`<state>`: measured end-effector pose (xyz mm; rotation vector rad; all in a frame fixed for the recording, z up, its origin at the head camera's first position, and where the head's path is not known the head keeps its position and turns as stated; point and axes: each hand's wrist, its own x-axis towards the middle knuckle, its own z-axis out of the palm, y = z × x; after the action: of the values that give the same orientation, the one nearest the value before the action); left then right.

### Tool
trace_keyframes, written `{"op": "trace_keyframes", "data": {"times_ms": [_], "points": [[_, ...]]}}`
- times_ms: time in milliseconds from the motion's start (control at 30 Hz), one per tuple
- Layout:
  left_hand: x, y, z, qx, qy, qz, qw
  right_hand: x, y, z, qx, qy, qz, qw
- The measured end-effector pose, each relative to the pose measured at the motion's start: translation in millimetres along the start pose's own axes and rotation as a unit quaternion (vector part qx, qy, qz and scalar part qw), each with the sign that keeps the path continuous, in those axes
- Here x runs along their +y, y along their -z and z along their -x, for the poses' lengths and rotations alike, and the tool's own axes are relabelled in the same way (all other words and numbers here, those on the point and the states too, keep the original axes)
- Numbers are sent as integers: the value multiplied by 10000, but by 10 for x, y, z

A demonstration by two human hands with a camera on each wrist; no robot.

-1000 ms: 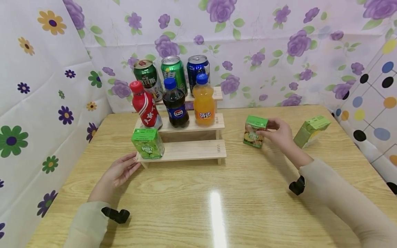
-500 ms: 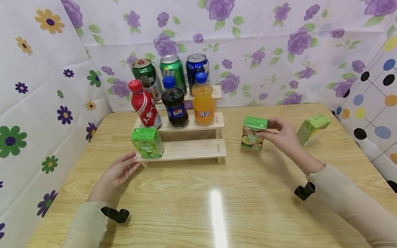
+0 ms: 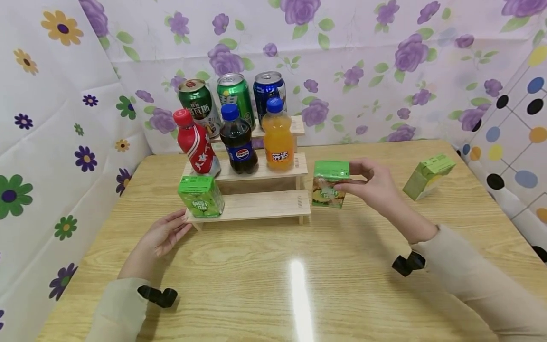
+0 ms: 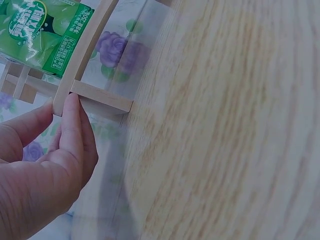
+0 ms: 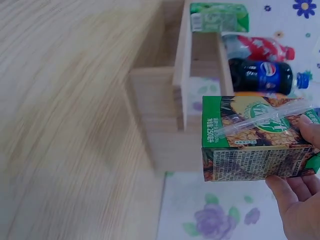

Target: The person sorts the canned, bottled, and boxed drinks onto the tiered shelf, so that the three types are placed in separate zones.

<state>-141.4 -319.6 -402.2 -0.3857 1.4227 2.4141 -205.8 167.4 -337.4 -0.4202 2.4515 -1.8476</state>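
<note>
My right hand [image 3: 375, 186] pinches a juice box [image 3: 328, 185] with a green top, held off the table just right of the lowest step. A pineapple picture and a wrapped straw show on the juice box [image 5: 260, 130] in the right wrist view. At the left end of the three-tier wooden shelf [image 3: 267, 204], my left hand [image 3: 165, 234] grips the bottom board between thumb and fingers; the left wrist view shows this hand [image 4: 55, 160] up close. A green juice box [image 3: 201, 197] stands on the left of that bottom step.
A red bottle [image 3: 196, 142], a cola bottle [image 3: 239, 140] and an orange soda bottle [image 3: 278, 135] stand on the middle step. Three cans, including a green can [image 3: 235, 97], line the top step. Another juice box [image 3: 429, 176] sits tilted at the table's right.
My right hand has lifted the pineapple juice box off the table and carried it left toward the shelf. My left hand keeps its grip on the shelf end.
</note>
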Motion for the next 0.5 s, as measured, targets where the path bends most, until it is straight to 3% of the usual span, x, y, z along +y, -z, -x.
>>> {"op": "trace_keyframes", "data": {"times_ms": [200, 233, 433, 500], "points": [[-10, 12, -8, 20, 21, -42, 10000, -86, -208, -46, -74, 78, -258, 9996], [-35, 95, -66, 17, 24, -49, 10000, -103, -245, -58, -106, 89, -299, 9995], [-20, 74, -47, 40, -1, 82, 10000, -184, -494, -133, -274, 306, -656, 9970], [6, -11, 14, 52, -8, 105, 9999, -213, -579, -150, -321, 419, -706, 9961]]}}
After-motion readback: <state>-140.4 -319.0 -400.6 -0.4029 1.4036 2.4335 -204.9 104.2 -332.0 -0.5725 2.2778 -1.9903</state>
